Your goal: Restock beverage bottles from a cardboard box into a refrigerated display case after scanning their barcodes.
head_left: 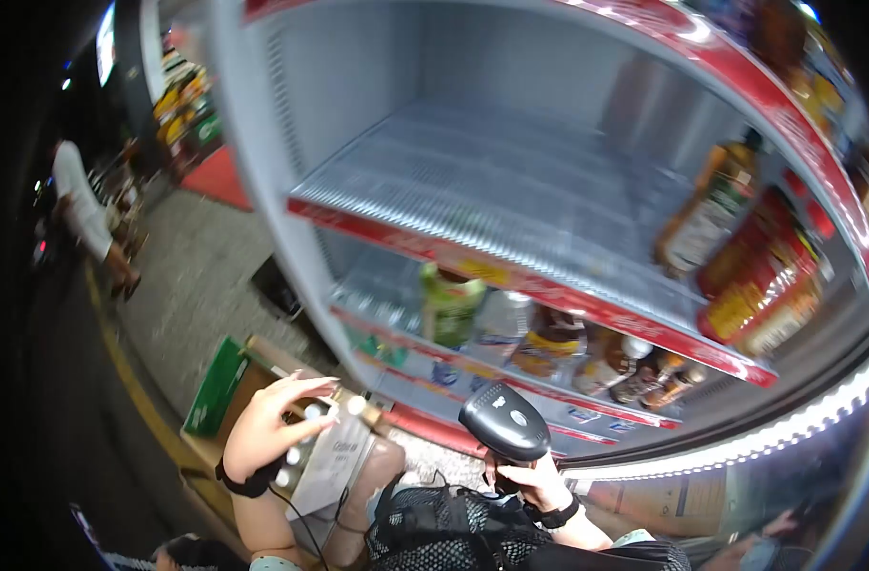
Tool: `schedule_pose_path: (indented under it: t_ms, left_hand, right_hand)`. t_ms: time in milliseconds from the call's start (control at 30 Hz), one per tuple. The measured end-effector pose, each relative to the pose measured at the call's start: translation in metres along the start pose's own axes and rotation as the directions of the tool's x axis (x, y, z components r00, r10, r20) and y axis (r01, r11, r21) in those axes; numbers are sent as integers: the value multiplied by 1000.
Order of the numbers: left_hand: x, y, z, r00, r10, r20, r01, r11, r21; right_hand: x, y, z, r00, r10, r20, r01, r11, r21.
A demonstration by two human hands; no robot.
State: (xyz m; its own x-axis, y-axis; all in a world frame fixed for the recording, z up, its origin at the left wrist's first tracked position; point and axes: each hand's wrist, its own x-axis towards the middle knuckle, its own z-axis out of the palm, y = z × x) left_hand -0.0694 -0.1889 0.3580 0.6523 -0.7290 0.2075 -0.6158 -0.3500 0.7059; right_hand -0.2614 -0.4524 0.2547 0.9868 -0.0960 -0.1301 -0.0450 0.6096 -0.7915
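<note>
My right hand point(533, 483) is wrapped round the grip of a black handheld barcode scanner point(504, 422), its head pointing up toward the fridge shelves. My left hand point(280, 423) is curved, thumb and fingers apart, above an open carton point(335, 464) with several white-capped bottles point(356, 405) in it. Whether its fingertips touch a bottle cap cannot be told. Black bands circle both wrists. A thin dark cable hangs near the left forearm. A black mesh bag or vest point(444, 523) covers my front.
An open fridge with red-edged shelves point(425, 181) stands ahead; bottles point(715, 205) and red packs point(763, 266) sit at right, more bottles point(549, 338) lower down. A green-flapped box point(217, 385) stands at left. A person point(84, 205) is on the pavement. A lit door edge point(739, 447) curves at right.
</note>
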Motion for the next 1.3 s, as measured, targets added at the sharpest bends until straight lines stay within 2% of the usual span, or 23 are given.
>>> schedule_pose_path:
  t_ms: [67,100,133,167,200,267,333,367,433,467,567,667,733,767,800,967,1067,1100,1133,1167,1200,1267,1300]
  left_hand:
    - [34,75,14,995,102,6,-97,964,-247]
    - [54,109,19,969,245,29,-235,952,-195]
    - [72,138,27,951,308,-2,-293,900,-322]
    - [95,155,42,939,341,-38,-311,797,-517]
    - [118,186,52,950,310,-30,-273,783,-559]
    - [177,214,84,923,372,-102,-382,843,-379]
    - [232,247,117,937,336,-94,-348,915,-203]
    - [250,271,129,940,328,-94,-329,944,3]
    - [288,280,164,871,426,-245,-468,871,-149]
    - [300,285,178,895,360,-264,-400,909,-118]
    - [321,276,193,893,358,-273,-421,879,-223]
    - [304,268,184,863,373,-340,-419,905,-71]
    - [273,267,170,782,304,-545,-393,918,-52]
    - [277,252,162,738,419,-529,-523,851,-55]
    - [262,250,153,843,253,-474,-441,829,-343]
    - [201,217,123,867,135,-480,-424,707,-566]
    - [177,194,103,797,162,-582,-542,618,-570]
    - [169,187,94,761,158,-629,-582,594,-555]
    - [162,179,86,722,152,-675,-622,570,-537]
    - [152,171,77,694,149,-705,-642,572,-511]
    - [136,170,70,705,29,-709,-610,534,-585]
    - [111,134,55,620,155,-770,-659,635,-403]
    - [99,128,50,518,75,-852,-696,616,-369]
  right_hand:
    - [-26,-22,-11,984,-176,25,176,984,3]
    - [-41,-36,-13,970,-240,28,241,969,-53]
    - [-54,-46,-13,955,-297,-4,297,955,0]
    - [-66,-56,-18,945,-327,-5,326,944,-52]
    - [-76,-66,-24,935,-355,0,353,930,-104]
    - [-93,-68,-34,903,-427,-37,428,904,18]
    - [-102,-68,-53,875,-483,30,474,868,150]
    - [-104,-66,-57,851,-525,-1,519,842,145]
    - [-114,-67,-58,862,-502,-74,505,839,203]
    - [-118,-67,-60,873,-464,-152,488,834,257]
    - [-125,-62,-66,883,-444,-152,469,851,237]
    - [-129,-54,-71,894,-421,-155,443,881,164]
    - [-128,-49,-76,917,-397,-43,399,902,163]
    - [-126,-49,-76,914,-407,-12,404,903,149]
    - [-122,-44,-79,890,-455,26,451,887,105]
    - [-104,-45,-73,916,-380,128,394,912,-113]
    - [-81,-51,-48,876,-452,167,469,879,-85]
    - [-76,-64,-23,873,-481,84,484,875,-12]
    - [-66,-66,-13,876,-482,22,480,867,-132]
    - [-56,-69,-3,877,-480,32,481,873,-82]
    - [-46,-74,7,879,-476,40,477,878,-30]
    - [-28,-83,37,906,-424,8,423,904,-58]
    - [-20,-88,54,929,-371,3,370,926,-74]
